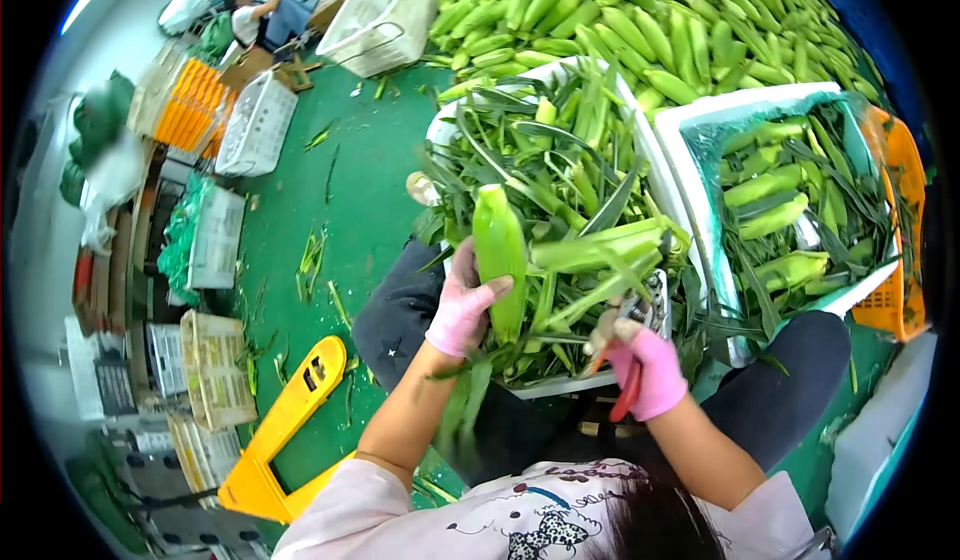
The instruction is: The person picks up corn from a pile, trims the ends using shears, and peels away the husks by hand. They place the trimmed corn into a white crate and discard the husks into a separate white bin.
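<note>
My left hand (462,310), in a pink glove, is closed around an ear of corn (500,250) in its green husk. The ear stands nearly upright, its pale cut end at the top, with loose leaves hanging below my wrist. In my right hand (652,370), also gloved in pink, is a pair of pruning shears (628,395) with red handles; the blades are partly hidden among stalks. Both hands are over the near side of a white tub (640,120) heaped with corn leaves and cut stalks (600,250), which sits before my knees.
A foam box (690,195) lined with green plastic holds corn ears at the right, beside an orange crate (905,160). Behind lies a large corn pile (640,30). A yellow pallet jack (270,440) and stacked crates (215,370) stand left. A person (265,20) sits far back.
</note>
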Demonstrator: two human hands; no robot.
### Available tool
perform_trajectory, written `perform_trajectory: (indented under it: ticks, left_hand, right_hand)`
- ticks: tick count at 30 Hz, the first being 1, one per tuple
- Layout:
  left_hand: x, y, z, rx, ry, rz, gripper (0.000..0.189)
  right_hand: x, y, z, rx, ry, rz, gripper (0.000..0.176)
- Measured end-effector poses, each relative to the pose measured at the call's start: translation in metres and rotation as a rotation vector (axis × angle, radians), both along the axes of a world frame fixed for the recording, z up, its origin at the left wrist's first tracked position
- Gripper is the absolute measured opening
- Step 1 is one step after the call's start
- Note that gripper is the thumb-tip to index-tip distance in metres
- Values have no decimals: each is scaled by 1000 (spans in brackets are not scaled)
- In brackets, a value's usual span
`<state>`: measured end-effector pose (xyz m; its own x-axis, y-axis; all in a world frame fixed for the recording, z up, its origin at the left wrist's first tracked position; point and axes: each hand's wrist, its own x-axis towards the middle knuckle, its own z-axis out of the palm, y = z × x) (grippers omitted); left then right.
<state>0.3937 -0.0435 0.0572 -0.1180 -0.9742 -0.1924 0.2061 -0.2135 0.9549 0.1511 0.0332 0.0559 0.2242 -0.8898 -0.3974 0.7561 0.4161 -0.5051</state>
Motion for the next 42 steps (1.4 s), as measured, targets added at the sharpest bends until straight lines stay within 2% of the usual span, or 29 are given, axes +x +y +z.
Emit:
perform_trajectory:
  ticks: [1,2,4,5,6,8,9,10,11,14,16,17,18,20,21,22,23,24,25,26,28,30,31,32,34,37,38,40,42]
  left_hand:
    - [3,6,7,10,18,73,85]
    - [5,9,17,-40,49,141,79]
    - [14,14,32,-153,48,208,75]
    - [17,18,43,-130,74,232,78]
    - [14,23,53,-222,30,235,79]
    - [3,29,63,-393,-49,221,82]
    - [1,27,61,-579,-62,89,83]
    - [-1,28,67,-838,-597,60,82]
    - [-9,34,69,-867,-672,8,84]
    - [-34,60,68,-1066,-730,-223,83]
    - [-52,67,69,-1281,-813,-368,88]
    - [-59,78,65,-1213,-908,-365,92]
    - [-68,88,64,-1109,-934,-357,92]
    - [-69,108,57,-621,-658,-409,91]
    - [-78,117,60,-267,-152,-344,94]
    - [-84,118,57,-121,-98,-233,88]
    - [-90,115,54,23,-44,-116,83]
    - [-95,111,50,158,15,4,78]
    - [-100,107,46,209,46,79,67]
    - [-99,108,27,284,76,136,64]
    - [-103,106,23,194,113,130,64]
    - [-103,106,34,244,157,38,68]
    - [-101,107,33,262,69,-22,73]
    - [-101,105,29,184,-75,-109,78]
    - [-105,108,27,190,-111,-119,81]
    - [-98,104,20,244,115,-176,84]
    - [-84,105,8,389,251,-208,84]
    - [-89,104,15,482,434,80,73]
    - [-79,93,0,390,616,303,62]
  right_hand:
    - [-12,0,-6,157,-52,21,39]
    - [-22,2,-12,313,-227,0,31]
    - [-27,16,-12,457,-224,55,22]
    - [-29,27,-12,487,-203,224,19]
    - [-30,42,-13,522,-181,386,17]
    - [-29,60,-1,617,-235,591,32]
    - [-31,60,18,480,-153,606,35]
    - [-33,55,37,346,-70,611,38]
    - [-34,44,53,220,94,585,41]
    - [-28,16,64,212,-205,380,41]
    - [-25,-3,51,107,-205,420,43]
    - [-26,-4,49,0,-29,473,41]
    - [-22,-1,39,28,-27,391,37]
    - [-22,2,26,32,-51,279,37]
    - [-19,3,13,-61,87,214,40]
    - [-16,5,6,-148,223,151,43]
    - [-17,6,0,-239,504,140,52]
    - [-20,4,2,-308,755,235,56]
    - [-20,6,8,-413,804,233,58]
    - [-20,7,13,-520,856,229,60]
    - [-21,7,14,-453,715,197,51]
    - [-23,1,12,-334,601,101,45]
    - [-24,-5,16,-283,582,36,40]
    - [-26,-10,5,-254,489,32,41]
    - [-34,-17,5,-198,438,115,40]
    - [-42,-14,13,-123,267,134,44]
    - [-43,-17,4,-79,177,139,43]
    - [-51,-18,22,-16,94,16,45]
    - [-61,-21,29,-81,92,-55,43]
